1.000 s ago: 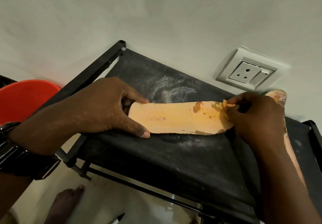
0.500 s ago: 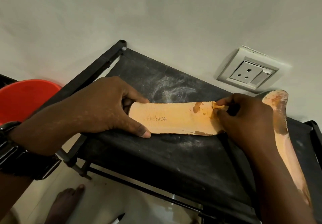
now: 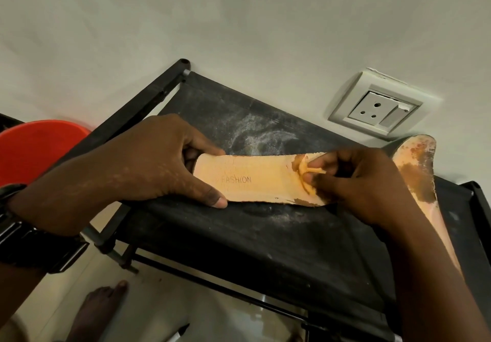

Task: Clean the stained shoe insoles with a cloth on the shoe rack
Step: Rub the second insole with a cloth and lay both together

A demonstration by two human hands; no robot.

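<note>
An orange insole (image 3: pixel 255 179) stamped FASHION lies flat on the black fabric shelf of the shoe rack (image 3: pixel 265 243). My left hand (image 3: pixel 148 163) grips its heel end between thumb and fingers and pins it down. My right hand (image 3: pixel 356 182) pinches a small orange cloth (image 3: pixel 309 174) and presses it on the insole's brown-stained toe end. A second insole (image 3: pixel 417 166), with dark brown stains, lies at the right, partly hidden behind my right arm.
The rack stands against a white wall with a wall socket (image 3: pixel 377 110) above its right end. A red plastic tub (image 3: pixel 37 147) sits to the left of the rack. A bare foot (image 3: pixel 101 309) shows on the tiled floor below.
My right hand has slid the cloth leftward along the insole's toe end. More of the second insole shows at the right. The left hand has stayed put.
</note>
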